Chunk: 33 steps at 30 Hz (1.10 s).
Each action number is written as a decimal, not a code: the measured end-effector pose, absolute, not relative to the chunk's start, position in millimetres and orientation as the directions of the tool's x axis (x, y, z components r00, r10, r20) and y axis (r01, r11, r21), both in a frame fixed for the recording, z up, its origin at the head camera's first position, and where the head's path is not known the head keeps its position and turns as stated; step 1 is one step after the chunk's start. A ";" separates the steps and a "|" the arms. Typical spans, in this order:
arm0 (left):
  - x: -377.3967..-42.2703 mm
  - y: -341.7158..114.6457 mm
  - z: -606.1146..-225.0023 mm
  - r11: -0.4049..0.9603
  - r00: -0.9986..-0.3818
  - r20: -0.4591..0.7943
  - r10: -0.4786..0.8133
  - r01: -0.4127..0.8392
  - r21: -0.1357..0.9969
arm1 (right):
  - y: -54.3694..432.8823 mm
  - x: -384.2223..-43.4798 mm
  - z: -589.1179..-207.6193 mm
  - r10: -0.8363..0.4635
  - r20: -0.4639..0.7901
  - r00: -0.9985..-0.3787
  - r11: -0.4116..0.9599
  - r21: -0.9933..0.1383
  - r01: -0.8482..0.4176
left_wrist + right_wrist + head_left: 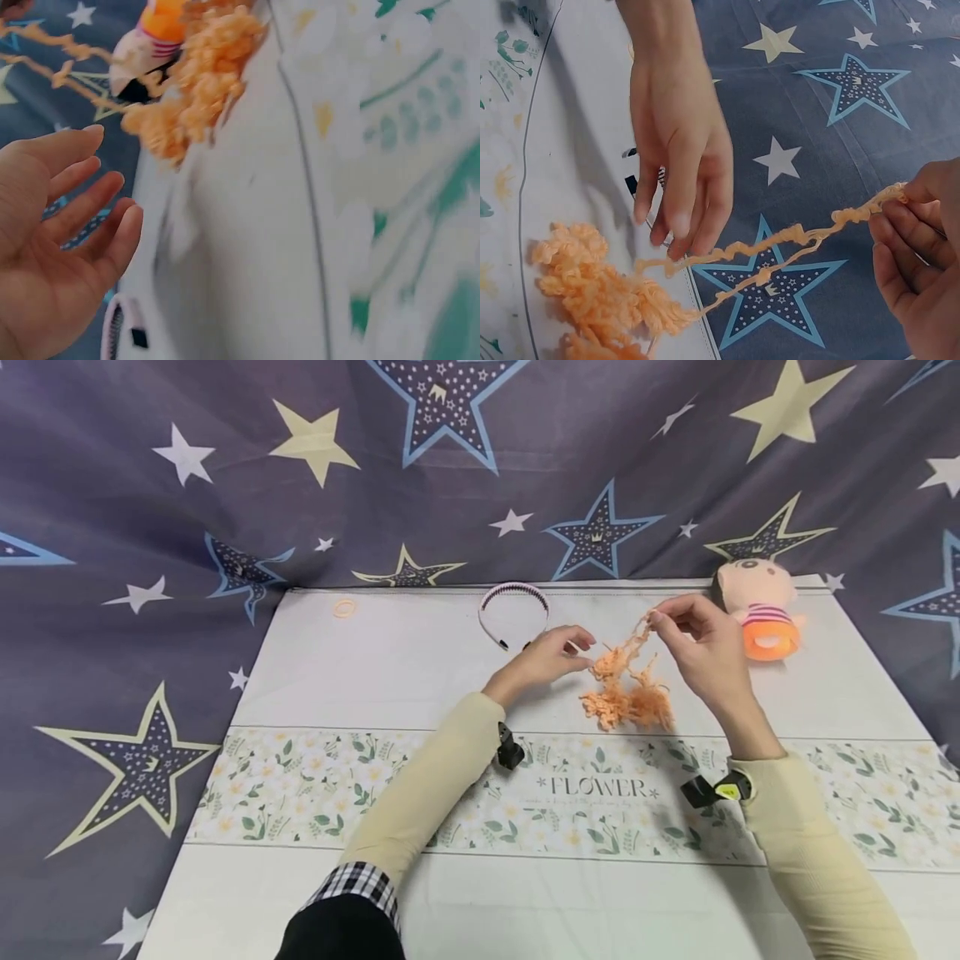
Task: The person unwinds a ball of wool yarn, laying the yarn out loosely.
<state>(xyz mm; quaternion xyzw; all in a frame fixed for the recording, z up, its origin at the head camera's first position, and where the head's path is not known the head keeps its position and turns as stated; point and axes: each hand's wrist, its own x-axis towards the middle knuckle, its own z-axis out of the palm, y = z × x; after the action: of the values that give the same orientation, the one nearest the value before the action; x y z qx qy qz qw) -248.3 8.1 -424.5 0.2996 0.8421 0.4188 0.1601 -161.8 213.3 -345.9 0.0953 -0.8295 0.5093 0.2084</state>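
A bundle of orange crinkled yarn [626, 700] hangs low over the table, its strands drawn up to the right. My right hand [701, 643] pinches the upper ends of the strands between thumb and fingertips. In the right wrist view two thin knotted strands [780, 247] run from those fingertips down to the bunched yarn [600, 289]. My left hand [543, 658] is beside the bundle on its left, fingers spread and loosely bent. The left wrist view shows that hand [67, 217] holding nothing, a small gap from the yarn [202, 82].
Behind my left hand lies a headband [513, 587] with dark teeth. A plush doll [765, 610] in orange shorts sits at the back right. One small orange ring [344, 608] is at the back left. Starry cloth [450, 510] rises behind the table [360, 685].
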 end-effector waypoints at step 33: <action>-252.7 9.2 -422.6 0.483 -0.882 -0.032 0.470 0.227 0.846 | 216.2 -162.0 -346.3 0.039 0.462 -0.886 0.499 -0.777 -0.383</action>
<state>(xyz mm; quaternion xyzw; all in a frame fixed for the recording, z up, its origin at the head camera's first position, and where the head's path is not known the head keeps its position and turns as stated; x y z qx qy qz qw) -252.7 9.2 -422.6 0.2049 0.8510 0.4655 0.1308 -162.0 216.2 -346.3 0.1025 -0.8384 0.4899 0.2157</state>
